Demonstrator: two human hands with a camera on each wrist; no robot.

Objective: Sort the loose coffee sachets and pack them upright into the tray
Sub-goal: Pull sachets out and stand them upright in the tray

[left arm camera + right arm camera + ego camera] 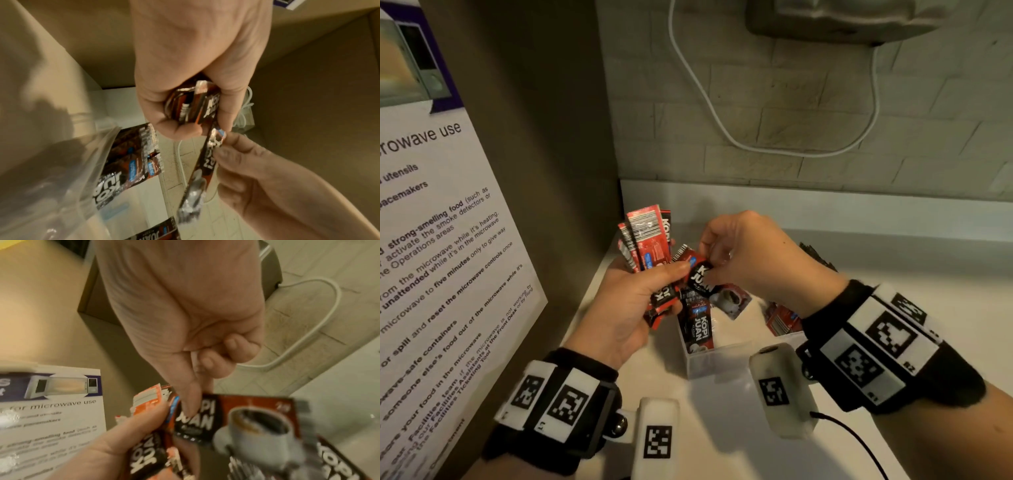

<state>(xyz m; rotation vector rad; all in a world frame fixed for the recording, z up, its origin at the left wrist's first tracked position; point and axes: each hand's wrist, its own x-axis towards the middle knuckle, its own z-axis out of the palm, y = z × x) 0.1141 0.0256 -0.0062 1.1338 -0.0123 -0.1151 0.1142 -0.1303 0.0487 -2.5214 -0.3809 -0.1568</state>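
Head view: the left hand grips a fanned bunch of glossy red-and-black foil sachets, flat and narrow, above a clear plastic tray on the pale counter. The right hand pinches one sachet beside the bunch; a few more stand in the tray.

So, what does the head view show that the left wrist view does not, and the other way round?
Only the head view shows the microwave notice, both wrist bands, and the sachet fan rising above the left hand. Only the left wrist view shows the bundle's lower ends inside the curled fingers. Both show the right hand pinching one sachet, the clear tray with sachets inside, and the white cable.
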